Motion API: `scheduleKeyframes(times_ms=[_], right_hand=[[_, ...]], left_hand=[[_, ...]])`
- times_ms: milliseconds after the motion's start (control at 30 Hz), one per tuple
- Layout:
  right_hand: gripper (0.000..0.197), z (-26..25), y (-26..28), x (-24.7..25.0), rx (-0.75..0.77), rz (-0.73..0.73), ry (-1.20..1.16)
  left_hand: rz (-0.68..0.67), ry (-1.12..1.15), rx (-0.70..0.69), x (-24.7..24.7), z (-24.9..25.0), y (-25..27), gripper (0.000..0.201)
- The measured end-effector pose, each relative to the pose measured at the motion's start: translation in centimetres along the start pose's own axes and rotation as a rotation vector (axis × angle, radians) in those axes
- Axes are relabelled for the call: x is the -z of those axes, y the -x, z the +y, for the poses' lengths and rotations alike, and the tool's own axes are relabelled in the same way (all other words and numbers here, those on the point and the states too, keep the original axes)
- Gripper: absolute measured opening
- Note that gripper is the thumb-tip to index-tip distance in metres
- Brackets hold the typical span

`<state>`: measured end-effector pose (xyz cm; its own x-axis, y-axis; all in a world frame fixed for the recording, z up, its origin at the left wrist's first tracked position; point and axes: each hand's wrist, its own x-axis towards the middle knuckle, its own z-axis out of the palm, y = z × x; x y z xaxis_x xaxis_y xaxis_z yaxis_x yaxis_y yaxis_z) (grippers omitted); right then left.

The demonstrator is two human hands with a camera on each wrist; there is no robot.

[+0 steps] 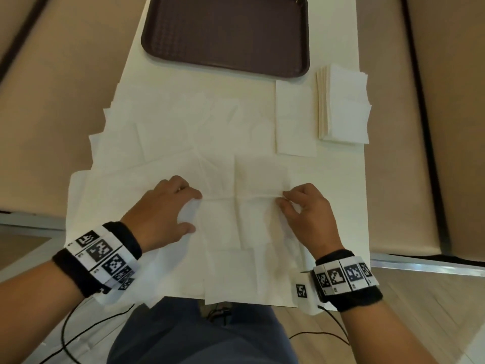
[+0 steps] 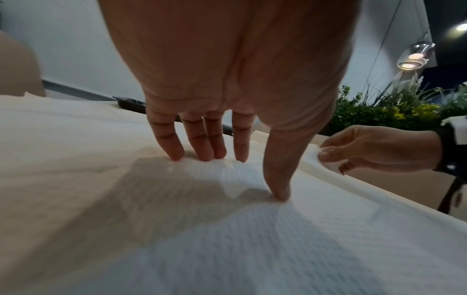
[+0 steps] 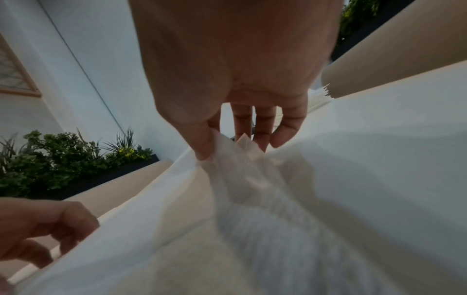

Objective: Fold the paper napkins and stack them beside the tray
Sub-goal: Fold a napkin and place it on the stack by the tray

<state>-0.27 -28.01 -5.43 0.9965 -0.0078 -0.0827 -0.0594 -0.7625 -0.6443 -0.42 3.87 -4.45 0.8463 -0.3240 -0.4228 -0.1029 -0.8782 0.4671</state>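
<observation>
**Both hands on one napkin near the table's front edge**

The left hand (image 1: 168, 206) lies palm down on the napkin (image 1: 236, 214), fingers straight and slightly spread, thumb pointing toward the other hand. Its fingertips (image 2: 177, 155) press into the paper, holding nothing. The right hand (image 1: 307, 211) has the napkin's right edge pinched between thumb and forefinger, the other fingers loosely bent above the paper. The two hands are apart, one at each side of the sheet, both wrists wearing black bands with printed markers.

The left wrist view shows what the head view cannot: the left thumb (image 2: 278, 189) planted separately from the four fingers, the embossed texture of the paper, and the right hand (image 2: 374, 151) lifting a thin edge off the surface. The right wrist view shows the pinched paper (image 3: 242, 159) rising in a crumpled peak up to the thumb (image 3: 202, 143), with the left hand (image 3: 43, 225) at the lower left. Both wrist views also catch green plants (image 3: 63, 155) beyond the table.

The napkin lies on top of many unfolded napkins (image 1: 162, 132) overlapping across the white table (image 1: 338, 193). To the right, a single folded napkin (image 1: 295, 119) lies flat, and just beside it stands a stack (image 1: 341, 106) of folded ones. The stack lies near the brown tray's (image 1: 225, 32) right front corner. The tray's visible part holds nothing.
</observation>
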Motion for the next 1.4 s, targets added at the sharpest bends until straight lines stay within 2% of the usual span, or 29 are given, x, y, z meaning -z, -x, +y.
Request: scheduleKeyframes(times_ms=[200,467,567,667,800,867,1033,1167,1233,1333,1400], right_hand=[[0.009,-1.1,0.1,0.0,0.042,0.145,0.009],[0.006,-3.0,-1.1,3.6,0.076,0.144,-0.090],[0.023,-2.8,-1.9,3.9,-0.089,0.023,-0.037],[0.035,-2.7,-1.3,3.4,-0.247,0.015,0.047],[0.048,-3.0,-0.6,1.9,-0.387,-0.205,0.042],[0.050,-3.2,-1.1,1.3,-0.414,-0.224,0.030],[0.039,-4.2,-2.5,0.8,-0.491,-0.231,-0.003],[0.034,-4.7,-2.5,0.1,-0.487,-0.227,-0.075],[0.028,-4.8,-2.5,-0.1,-0.454,-0.193,-0.094],[0.028,-4.7,-2.7,0.4,-0.388,-0.101,-0.107],[0.019,-4.7,-2.9,1.4,-0.354,-0.040,-0.123]], left_hand=[[0.032,0.027,0.018,0.4,1.1,-0.4,0.057],[0.105,0.127,-0.128,3.4,4.7,-2.8,0.060],[0.034,0.059,-0.096,3.6,5.0,-4.4,0.064],[-0.024,0.003,-0.016,2.8,4.6,-5.7,0.069],[-0.023,-0.077,-0.003,2.2,4.4,-6.7,0.074],[-0.004,-0.082,-0.013,1.9,4.5,-7.0,0.073],[0.015,-0.093,-0.043,1.3,4.8,-7.2,0.071],[0.010,-0.108,-0.040,1.1,5.2,-7.6,0.081],[0.006,-0.112,-0.041,1.1,5.4,-7.8,0.084],[0.016,-0.083,-0.046,1.3,5.5,-8.0,0.086],[0.036,-0.033,-0.056,1.5,5.7,-8.1,0.084]])
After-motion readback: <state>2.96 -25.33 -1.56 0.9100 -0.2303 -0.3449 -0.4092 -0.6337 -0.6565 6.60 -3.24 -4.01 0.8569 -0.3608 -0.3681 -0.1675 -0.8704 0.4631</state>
